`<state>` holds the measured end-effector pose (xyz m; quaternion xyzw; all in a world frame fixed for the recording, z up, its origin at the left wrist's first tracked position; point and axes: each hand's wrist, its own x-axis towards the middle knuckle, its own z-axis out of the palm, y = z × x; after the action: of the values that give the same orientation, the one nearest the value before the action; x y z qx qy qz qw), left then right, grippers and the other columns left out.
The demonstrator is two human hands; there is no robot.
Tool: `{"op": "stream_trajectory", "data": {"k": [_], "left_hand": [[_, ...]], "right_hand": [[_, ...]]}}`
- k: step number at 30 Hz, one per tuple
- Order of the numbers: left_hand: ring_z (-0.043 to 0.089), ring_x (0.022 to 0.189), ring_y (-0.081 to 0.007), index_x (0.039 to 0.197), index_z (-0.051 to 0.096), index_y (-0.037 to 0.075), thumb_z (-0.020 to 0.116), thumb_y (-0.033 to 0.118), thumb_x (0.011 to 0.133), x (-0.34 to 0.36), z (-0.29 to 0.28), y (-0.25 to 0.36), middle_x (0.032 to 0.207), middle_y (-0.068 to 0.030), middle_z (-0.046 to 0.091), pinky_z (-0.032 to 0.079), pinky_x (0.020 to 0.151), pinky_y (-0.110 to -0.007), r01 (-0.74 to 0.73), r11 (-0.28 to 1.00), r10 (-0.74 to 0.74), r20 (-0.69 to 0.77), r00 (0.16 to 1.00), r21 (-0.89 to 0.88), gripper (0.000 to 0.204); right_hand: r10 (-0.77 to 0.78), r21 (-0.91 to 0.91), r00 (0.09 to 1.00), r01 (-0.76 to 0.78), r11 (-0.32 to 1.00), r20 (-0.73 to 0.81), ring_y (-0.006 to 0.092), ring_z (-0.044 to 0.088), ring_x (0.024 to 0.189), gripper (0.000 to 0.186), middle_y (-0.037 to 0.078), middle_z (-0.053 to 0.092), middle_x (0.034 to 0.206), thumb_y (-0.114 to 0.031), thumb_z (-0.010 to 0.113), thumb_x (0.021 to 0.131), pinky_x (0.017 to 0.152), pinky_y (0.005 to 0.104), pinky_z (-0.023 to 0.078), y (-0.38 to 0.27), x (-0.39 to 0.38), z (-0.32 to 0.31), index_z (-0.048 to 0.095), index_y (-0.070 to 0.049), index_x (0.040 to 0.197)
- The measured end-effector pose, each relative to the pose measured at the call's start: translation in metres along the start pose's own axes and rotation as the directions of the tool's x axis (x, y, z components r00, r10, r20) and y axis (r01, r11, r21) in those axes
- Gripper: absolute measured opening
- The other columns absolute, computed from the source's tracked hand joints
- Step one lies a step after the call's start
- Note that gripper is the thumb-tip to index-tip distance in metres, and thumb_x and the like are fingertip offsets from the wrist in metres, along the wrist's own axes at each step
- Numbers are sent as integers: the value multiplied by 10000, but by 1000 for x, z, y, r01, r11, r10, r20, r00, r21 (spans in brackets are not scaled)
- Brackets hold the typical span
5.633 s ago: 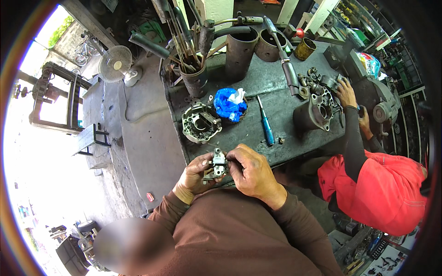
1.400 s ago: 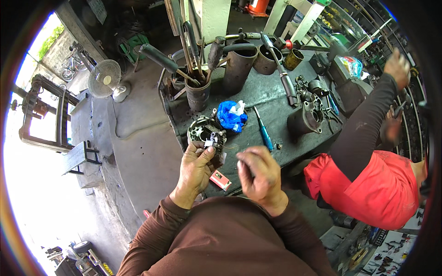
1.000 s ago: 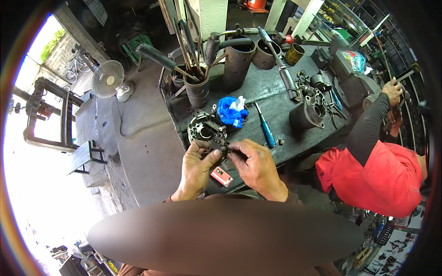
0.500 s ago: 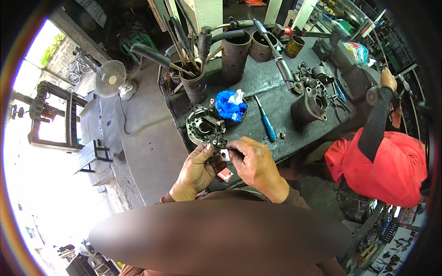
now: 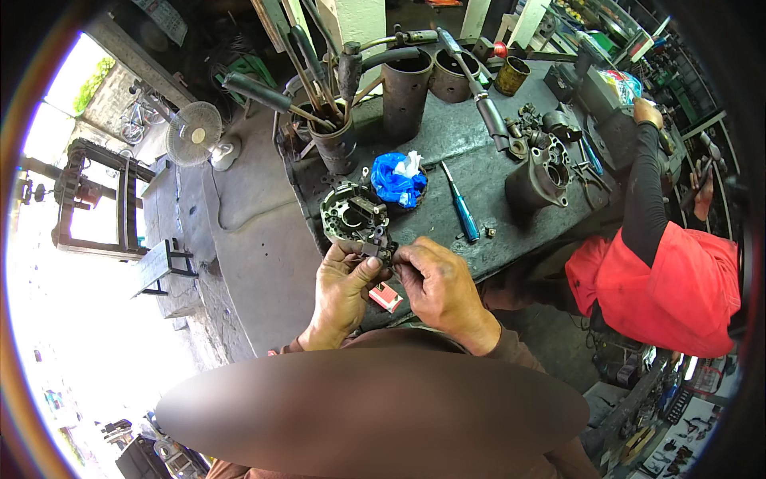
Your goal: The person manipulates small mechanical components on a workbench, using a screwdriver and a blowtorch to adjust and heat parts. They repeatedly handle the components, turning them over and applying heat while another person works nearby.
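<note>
My left hand (image 5: 341, 297) is closed on a small dark metal component (image 5: 375, 251), just in front of a round metal housing (image 5: 345, 209) at the bench's near left. My right hand (image 5: 439, 291) pinches at the component's right side; its fingertips' detail is too small to make out. A red-and-white box (image 5: 385, 298) lies beneath my hands, partly hidden. Behind the housing sits a crumpled blue bag with white paper (image 5: 393, 180), and to the right lies a blue-handled screwdriver (image 5: 463, 211).
The dark metal bench (image 5: 495, 243) carries tool-filled canisters (image 5: 333, 152), a large cylindrical housing (image 5: 527, 191), loose parts and wrenches. A co-worker in red (image 5: 654, 287) reaches over its right end. A fan (image 5: 191, 132) stands on the floor at left, near a small metal stool (image 5: 159, 271).
Since earlier, the component has turned and moved to the housing, and the box has come into view. A white piece at my right fingertips is now hidden. The co-worker's hand has moved farther back.
</note>
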<state>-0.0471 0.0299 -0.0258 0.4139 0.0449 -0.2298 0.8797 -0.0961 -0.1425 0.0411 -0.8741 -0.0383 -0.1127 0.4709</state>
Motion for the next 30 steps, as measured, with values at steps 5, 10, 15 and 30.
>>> {"op": "stream_trajectory", "data": {"k": [5, 10, 15, 30], "left_hand": [[705, 953, -163, 1158, 573, 12, 810, -6, 920, -1, 1, 0, 1065, -109, 710, 616, 864, -319, -199, 960, 195, 39, 980, 198, 336], [687, 981, -141, 1150, 583, 16, 840, -13, 887, 1, -4, 0, 1049, -79, 700, 586, 888, -294, -326, 863, 325, 70, 943, 387, 368], [682, 1012, -138, 1155, 586, 23, 843, -37, 874, -1, -3, 3, 1086, -73, 687, 581, 908, -295, -355, 876, 345, 89, 934, 328, 385], [704, 1022, -157, 1191, 573, 35, 867, -60, 835, -1, 0, 7, 1131, -84, 686, 606, 891, -304, -414, 839, 385, 151, 910, 353, 471]], "right_hand": [[115, 108, 993, -112, 988, -19, 281, 676, 781, 94, 138, 675, 888, 3, 691, 939, 708, 363, 529, 0, -2, 4, 698, 37, 1026], [335, 344, 937, -347, 873, 96, 181, 691, 850, 122, 134, 739, 950, -31, 688, 976, 763, 325, 543, 4, -3, 10, 706, 56, 1060], [305, 308, 952, -298, 903, 26, 147, 676, 854, 131, 120, 742, 943, -41, 684, 984, 769, 313, 545, 2, -2, 15, 720, 48, 1074], [398, 432, 917, -358, 828, -3, 59, 592, 802, 114, 9, 685, 891, -54, 674, 1023, 699, 250, 502, 7, -4, 19, 702, 34, 1090]]}}
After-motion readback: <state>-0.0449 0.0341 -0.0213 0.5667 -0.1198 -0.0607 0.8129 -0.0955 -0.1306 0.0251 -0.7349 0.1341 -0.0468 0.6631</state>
